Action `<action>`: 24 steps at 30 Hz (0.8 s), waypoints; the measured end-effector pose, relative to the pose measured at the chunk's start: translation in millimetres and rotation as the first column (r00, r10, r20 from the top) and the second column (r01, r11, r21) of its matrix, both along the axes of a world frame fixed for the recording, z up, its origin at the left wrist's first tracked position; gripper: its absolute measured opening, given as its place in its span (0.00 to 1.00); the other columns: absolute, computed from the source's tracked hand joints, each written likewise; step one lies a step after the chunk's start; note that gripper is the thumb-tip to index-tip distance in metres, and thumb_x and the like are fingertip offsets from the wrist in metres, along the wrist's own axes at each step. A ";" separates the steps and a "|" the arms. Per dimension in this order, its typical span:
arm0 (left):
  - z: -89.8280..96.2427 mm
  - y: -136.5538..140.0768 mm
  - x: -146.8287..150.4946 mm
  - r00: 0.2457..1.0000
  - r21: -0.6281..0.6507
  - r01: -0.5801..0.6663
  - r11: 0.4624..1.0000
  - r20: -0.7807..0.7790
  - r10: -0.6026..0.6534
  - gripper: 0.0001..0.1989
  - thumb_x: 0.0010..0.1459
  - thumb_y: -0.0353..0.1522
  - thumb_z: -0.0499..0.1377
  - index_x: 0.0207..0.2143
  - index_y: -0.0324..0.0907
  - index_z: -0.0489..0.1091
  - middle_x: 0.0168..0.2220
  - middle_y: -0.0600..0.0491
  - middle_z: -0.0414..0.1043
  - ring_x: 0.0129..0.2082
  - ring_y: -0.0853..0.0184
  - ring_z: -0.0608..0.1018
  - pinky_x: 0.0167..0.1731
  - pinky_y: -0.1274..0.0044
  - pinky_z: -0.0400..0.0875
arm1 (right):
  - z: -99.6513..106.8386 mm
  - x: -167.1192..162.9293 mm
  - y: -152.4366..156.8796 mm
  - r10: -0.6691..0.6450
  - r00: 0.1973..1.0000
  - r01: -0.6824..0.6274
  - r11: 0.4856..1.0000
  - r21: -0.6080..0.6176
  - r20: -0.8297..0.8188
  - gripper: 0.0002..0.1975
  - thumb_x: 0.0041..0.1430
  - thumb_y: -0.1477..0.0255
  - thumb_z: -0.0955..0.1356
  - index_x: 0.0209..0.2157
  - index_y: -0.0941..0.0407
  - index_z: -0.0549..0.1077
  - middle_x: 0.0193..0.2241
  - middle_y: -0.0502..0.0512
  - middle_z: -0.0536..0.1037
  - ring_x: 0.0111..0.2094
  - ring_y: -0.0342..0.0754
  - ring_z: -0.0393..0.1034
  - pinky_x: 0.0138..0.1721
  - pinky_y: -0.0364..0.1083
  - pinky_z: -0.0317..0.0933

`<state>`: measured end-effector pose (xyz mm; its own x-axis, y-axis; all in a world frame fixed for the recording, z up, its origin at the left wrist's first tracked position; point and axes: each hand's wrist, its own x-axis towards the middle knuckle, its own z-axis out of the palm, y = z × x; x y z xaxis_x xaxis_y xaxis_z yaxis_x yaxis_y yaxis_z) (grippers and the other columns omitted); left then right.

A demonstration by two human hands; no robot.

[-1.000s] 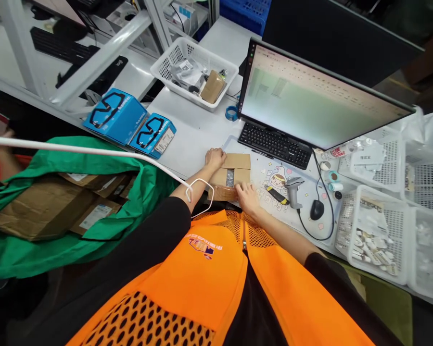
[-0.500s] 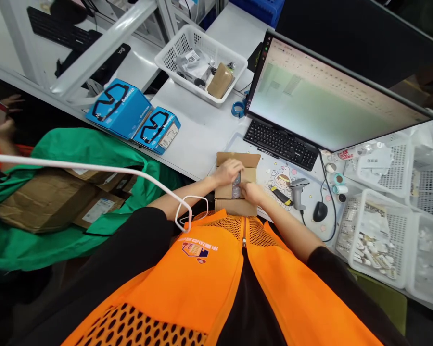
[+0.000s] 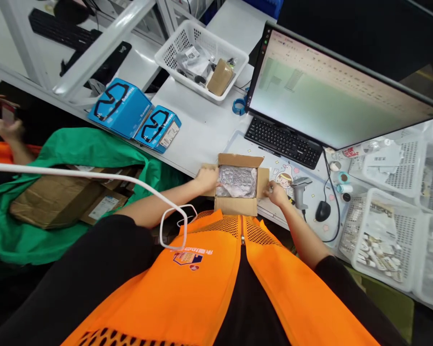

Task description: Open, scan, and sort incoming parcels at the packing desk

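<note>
A small brown cardboard box [image 3: 235,207] stands at the desk's front edge, right before my orange vest. Its flaps are spread outward on all sides. Inside lies something wrapped in clear, crinkled plastic [image 3: 237,181]; what the wrap covers cannot be made out. My left hand [image 3: 207,180] grips the left flap, fingers at the box's left rim. On the other side, my right hand [image 3: 276,193] has its fingers curled at the outer edge of the right flap [image 3: 263,182]. A barcode scanner [image 3: 300,192] stands just right of that hand.
Two blue boxes [image 3: 120,108] sit left on the desk. Behind are a white basket [image 3: 216,98], a monitor [image 3: 310,91] and a keyboard [image 3: 281,142]. A mouse [image 3: 323,211] and more baskets [image 3: 378,271] are right. A white rod [image 3: 94,171] crosses the left; another person's hand [image 3: 12,132] holds a phone.
Both hands have moved apart from the middle of the box to its two sides. The side flaps have swung open, baring the plastic-wrapped contents.
</note>
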<state>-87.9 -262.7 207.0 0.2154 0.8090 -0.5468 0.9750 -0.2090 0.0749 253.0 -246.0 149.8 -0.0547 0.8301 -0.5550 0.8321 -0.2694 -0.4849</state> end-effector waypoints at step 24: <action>-22.4 17.1 -50.0 0.035 -0.322 -0.545 0.774 0.914 0.405 0.32 0.45 0.47 0.70 0.51 0.41 0.73 0.53 0.44 0.81 0.56 0.50 0.80 0.60 0.62 0.75 | -21.2 -10.3 -50.0 -0.619 0.509 0.517 0.775 -0.363 -0.598 0.29 0.39 0.66 0.80 0.46 0.56 0.75 0.49 0.61 0.84 0.47 0.55 0.80 0.50 0.54 0.76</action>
<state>-137.8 -245.7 184.6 0.0252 0.9796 -0.1993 0.0852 0.1965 0.9768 242.8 -296.0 128.7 0.0194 0.7467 -0.6649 -0.0498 -0.6635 -0.7465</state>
